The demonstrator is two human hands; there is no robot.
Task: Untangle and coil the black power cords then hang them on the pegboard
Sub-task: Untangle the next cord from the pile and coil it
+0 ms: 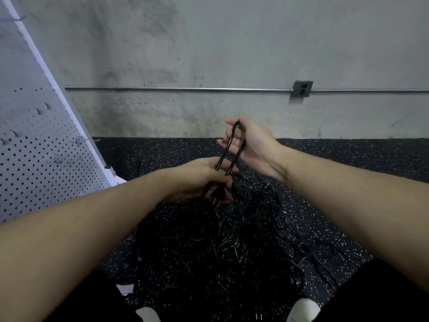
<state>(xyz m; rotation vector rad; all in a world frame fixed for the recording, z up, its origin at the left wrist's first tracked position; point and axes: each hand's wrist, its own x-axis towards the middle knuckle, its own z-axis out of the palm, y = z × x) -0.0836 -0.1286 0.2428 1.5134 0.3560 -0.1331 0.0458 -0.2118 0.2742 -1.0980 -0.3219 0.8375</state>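
I see the left hand (204, 180) curled around a thin black power cord (228, 149) near its plug end, with the dark plug (214, 196) hanging just under the fingers. The right hand (249, 140) is higher and nearer the wall; the cord makes a narrow loop up to it, and the top of the loop sits between the thumb and the first finger, while the other fingers look loosely spread. So both hands have the same cord, and I judge the first turn of the coil is being formed.

The rest of the cord goes down into the big tangled heap of black cords (232, 233) on the dark speckled rubber floor (336, 159), between the knees. The white perforated metal pegboard (34, 159) stands at the left, with small wire hooks (56, 159), and no cord hangs there yet.

To do this step well, I would keep the left hand firm on the turns and let the right hand pull new length slowly. If the heap lifts with it, a knot is probably caught, and it is better to stop and free it. Every loop should have the same length, so the bundle hangs flat on a hook.
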